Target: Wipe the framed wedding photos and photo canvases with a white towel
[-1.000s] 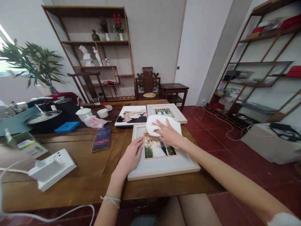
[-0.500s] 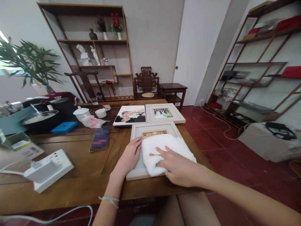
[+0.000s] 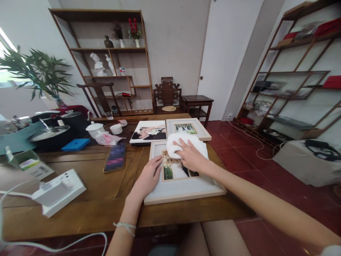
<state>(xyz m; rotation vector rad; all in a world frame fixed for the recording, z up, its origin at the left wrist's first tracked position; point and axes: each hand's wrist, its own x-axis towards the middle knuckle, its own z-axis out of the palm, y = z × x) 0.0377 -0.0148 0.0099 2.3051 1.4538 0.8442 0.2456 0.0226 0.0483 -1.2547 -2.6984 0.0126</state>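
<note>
A pale picture frame (image 3: 183, 190) with a photo lies flat at the near edge of the wooden table (image 3: 101, 209). My left hand (image 3: 147, 176) rests flat on its left border with fingers stretched out. My right hand (image 3: 190, 156) presses a folded white towel (image 3: 186, 142) onto the far part of the frame's glass, fingers spread over the cloth. Two more pictures lie behind it: an unframed photo print (image 3: 148, 131) and a smaller framed photo (image 3: 188, 128).
On the table's left are a white power strip (image 3: 57, 190) with cable, a small green box (image 3: 29, 165), a blue pad (image 3: 75, 144), dark pots, a white teapot (image 3: 94, 128) and a phone (image 3: 115, 161). Wooden shelves stand behind and at right. A grey bag (image 3: 306, 163) lies on the red floor.
My right hand has slid the towel from the near edge of the frame back to its far part, uncovering the photo. My left hand has stayed on the frame's left border.
</note>
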